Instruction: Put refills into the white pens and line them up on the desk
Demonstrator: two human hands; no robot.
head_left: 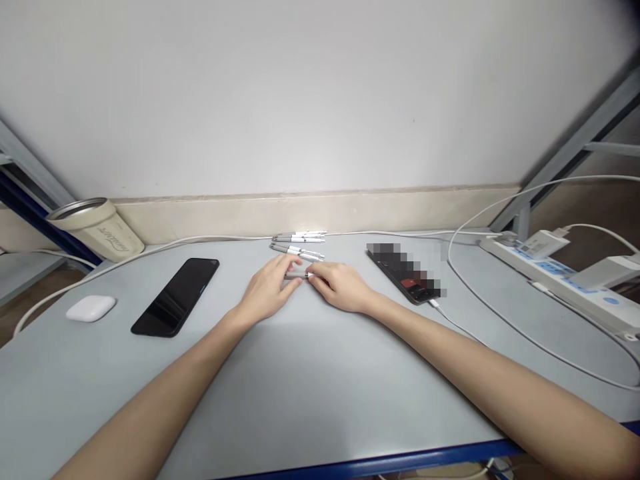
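My left hand (267, 288) and my right hand (340, 285) meet at the middle of the grey table (300, 373). Both pinch one short grey-and-white pen (299, 274) that lies sideways between their fingertips. Just beyond the hands, several more of the same pens (299, 243) lie in a loose row near the wall. The fingers of both hands are curled in around the held pen.
A black phone (176, 297) lies to the left, with a white earbud case (91, 308) and a beige tumbler on its side (97, 228) further left. Right of the hands are a second phone on a cable (406, 275), a white cable (500, 320) and a power strip (565, 280).
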